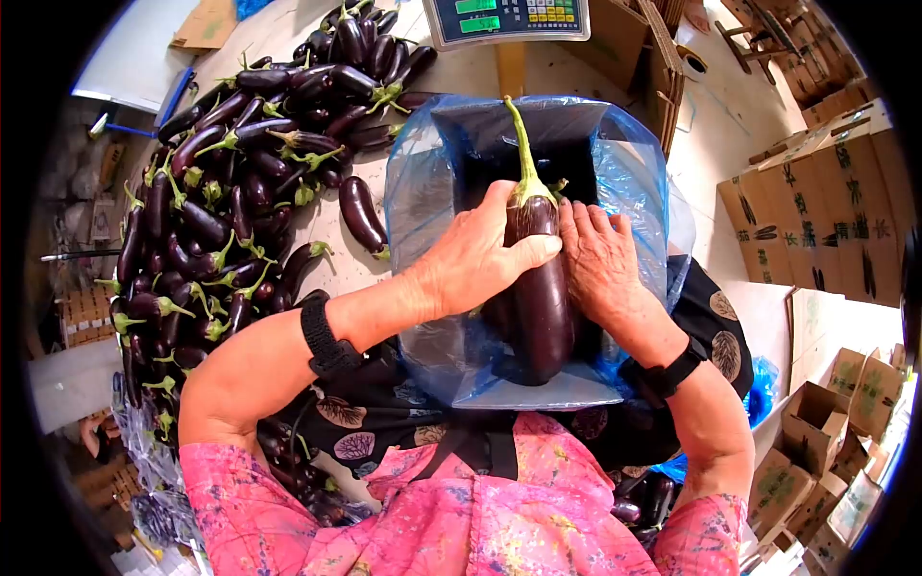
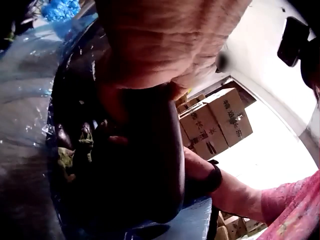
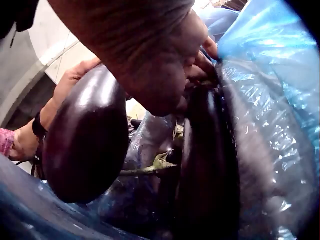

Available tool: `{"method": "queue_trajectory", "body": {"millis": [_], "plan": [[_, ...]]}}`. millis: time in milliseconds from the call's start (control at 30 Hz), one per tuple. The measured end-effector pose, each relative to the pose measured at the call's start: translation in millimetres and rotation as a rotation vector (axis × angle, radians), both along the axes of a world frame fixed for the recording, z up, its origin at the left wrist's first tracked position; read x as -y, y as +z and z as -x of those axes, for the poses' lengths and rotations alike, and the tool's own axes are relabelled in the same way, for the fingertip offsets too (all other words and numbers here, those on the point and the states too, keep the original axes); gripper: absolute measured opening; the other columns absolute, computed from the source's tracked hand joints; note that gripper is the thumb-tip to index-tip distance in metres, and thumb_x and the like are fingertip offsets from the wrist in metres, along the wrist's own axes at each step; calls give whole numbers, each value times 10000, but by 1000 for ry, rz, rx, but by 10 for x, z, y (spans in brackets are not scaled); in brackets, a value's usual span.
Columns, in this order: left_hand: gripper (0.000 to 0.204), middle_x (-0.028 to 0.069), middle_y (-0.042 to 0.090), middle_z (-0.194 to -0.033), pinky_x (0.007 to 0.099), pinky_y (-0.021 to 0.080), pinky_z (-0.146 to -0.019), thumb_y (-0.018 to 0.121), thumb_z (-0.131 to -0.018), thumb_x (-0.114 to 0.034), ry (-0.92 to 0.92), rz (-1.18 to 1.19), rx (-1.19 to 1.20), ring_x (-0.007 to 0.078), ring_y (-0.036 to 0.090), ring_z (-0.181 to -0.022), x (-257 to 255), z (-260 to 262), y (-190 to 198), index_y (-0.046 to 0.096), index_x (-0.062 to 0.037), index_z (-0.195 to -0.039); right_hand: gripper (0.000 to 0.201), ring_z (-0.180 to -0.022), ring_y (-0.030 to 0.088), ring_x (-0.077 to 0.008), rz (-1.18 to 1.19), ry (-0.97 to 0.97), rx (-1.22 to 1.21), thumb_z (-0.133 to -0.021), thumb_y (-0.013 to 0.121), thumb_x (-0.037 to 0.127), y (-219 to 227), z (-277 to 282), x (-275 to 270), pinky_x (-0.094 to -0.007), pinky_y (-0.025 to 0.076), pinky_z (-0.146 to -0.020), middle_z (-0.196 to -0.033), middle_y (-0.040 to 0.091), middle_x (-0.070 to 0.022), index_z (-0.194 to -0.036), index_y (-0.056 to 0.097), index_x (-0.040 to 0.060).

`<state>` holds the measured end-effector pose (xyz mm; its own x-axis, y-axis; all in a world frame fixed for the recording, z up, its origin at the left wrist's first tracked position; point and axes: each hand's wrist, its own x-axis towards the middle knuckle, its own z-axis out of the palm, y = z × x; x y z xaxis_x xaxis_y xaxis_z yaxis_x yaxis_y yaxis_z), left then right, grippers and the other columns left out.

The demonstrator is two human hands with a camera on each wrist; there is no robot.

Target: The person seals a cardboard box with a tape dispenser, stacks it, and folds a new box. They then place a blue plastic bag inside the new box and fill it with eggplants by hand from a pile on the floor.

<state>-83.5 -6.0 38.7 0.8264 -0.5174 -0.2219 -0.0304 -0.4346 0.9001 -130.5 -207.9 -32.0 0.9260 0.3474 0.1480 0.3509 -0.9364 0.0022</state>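
My left hand (image 1: 480,252) grips a large dark eggplant (image 1: 545,317) near its green cap, thumb across the front, the long stem pointing away from me. It is held over a box lined with blue plastic (image 1: 629,173). Beside it my right hand (image 1: 605,261) reaches into the box, back of the hand up. In the right wrist view its thumb and fingers close around the top of a second eggplant (image 3: 207,150), which stands along the plastic wall. More eggplants with green caps (image 2: 86,137) lie deeper in the dark box. The right thumb is hidden in the head view.
A big heap of eggplants (image 1: 245,182) covers the floor on the left, with one loose eggplant (image 1: 362,213) near the box. A digital scale display (image 1: 509,21) stands beyond the box. Printed cartons (image 1: 816,211) are stacked on the right.
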Motion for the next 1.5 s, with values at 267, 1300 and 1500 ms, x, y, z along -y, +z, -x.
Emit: {"method": "queue_trajectory", "body": {"millis": [267, 1300, 1500], "plan": [[838, 297, 644, -1120, 454, 516, -900, 757, -817, -264, -305, -13, 293, 457, 650, -1034, -45, 270, 65, 316, 28, -1467, 578, -1067, 527, -271, 72, 20, 45, -789, 610, 223, -21, -9, 11, -436, 405, -931, -1132, 584, -149, -1292, 550, -55], [679, 303, 681, -880, 527, 528, -776, 656, -908, -438, -244, -450, 4, 480, 664, -855, -203, -340, -6, 471, 90, -1291, 593, -1304, 457, -396, -321, -110, -169, -840, 729, 225, 682, 85, 224, -489, 351, -1042, -1428, 481, -236, -1347, 539, -17], [400, 249, 697, -928, 541, 530, -788, 651, -895, -335, -286, -418, 120, 451, 661, -917, -321, -466, -33, 651, 0, -1114, 570, -1297, 444, -410, -335, -84, -267, -841, 738, 192, 757, 102, 233, -499, 345, -1054, -1435, 474, -217, -1345, 539, 17]]}}
